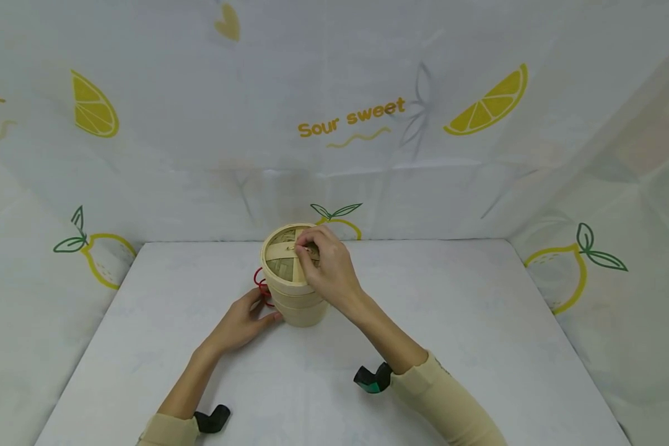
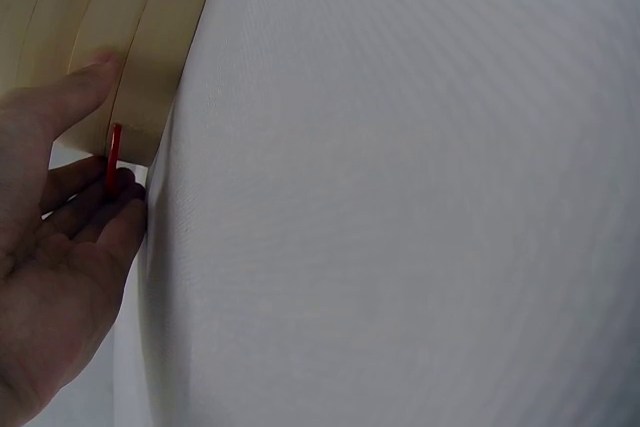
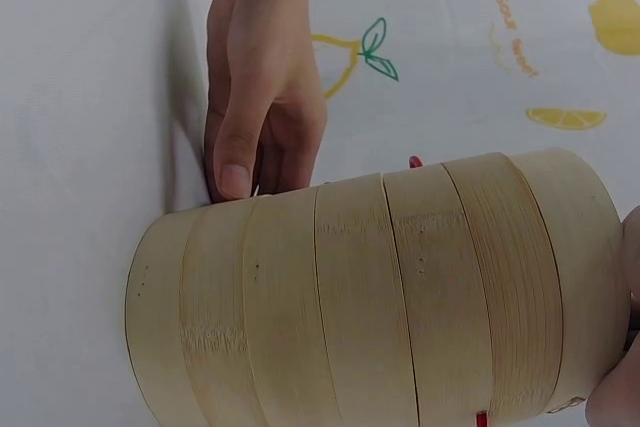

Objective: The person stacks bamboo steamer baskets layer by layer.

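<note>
A tall stack of round bamboo steamers (image 1: 300,306) stands on the white table, topped by a woven steamer lid (image 1: 283,270) with crossed strips. My right hand (image 1: 334,272) comes over the top from the right and pinches the middle of the lid with thumb and fingertips. Low on the stack's left side, my left hand (image 1: 241,323) touches the wall. In the left wrist view its thumb lies along the bamboo, and its loosely bent fingers are beside a red cord loop (image 2: 114,152). The right wrist view shows several stacked bamboo tiers (image 3: 350,287) fitted closely together.
The white table (image 1: 451,310) ends at a back edge just behind the stack. A white curtain (image 1: 201,124) printed with lemons hangs behind and on both sides. Black wrist mounts show near the left cuff (image 1: 170,430) and the right cuff (image 1: 418,378).
</note>
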Motion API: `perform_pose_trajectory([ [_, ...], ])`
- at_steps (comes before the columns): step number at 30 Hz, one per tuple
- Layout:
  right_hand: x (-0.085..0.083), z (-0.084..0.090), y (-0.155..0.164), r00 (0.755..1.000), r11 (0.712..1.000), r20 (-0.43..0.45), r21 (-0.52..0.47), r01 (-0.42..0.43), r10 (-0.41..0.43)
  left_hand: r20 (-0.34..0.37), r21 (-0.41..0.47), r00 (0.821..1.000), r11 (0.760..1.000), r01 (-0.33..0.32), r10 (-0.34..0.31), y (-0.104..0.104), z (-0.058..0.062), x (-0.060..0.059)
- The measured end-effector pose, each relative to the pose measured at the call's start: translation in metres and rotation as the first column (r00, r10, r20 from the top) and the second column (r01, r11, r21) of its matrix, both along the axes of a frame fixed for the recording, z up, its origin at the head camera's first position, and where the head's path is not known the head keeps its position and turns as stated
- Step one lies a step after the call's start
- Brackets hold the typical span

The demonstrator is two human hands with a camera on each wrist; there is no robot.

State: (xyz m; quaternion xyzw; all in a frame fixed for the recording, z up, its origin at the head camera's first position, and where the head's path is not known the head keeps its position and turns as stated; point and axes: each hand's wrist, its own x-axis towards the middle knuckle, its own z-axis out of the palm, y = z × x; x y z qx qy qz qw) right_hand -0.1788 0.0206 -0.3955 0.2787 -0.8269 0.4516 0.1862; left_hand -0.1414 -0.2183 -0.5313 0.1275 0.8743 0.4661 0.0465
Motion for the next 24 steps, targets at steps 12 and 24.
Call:
perform_pose_trajectory([
  [12, -0.0003, -0.0014, 0.0003, 1.0, 1.0, -0.003, 0.015, -0.008, 0.008, 0.001, -0.007, 1.0, 1.0, -0.004, 0.004, 0.001, 0.0022, 0.001],
  [24, -0.0008, -0.0019, 0.002, 1.0, 0.999, -0.017, 0.041, -0.023, 0.024, 0.001, 0.002, 1.0, 1.0, 0.002, -0.002, 0.0, -0.0005, 0.0008],
])
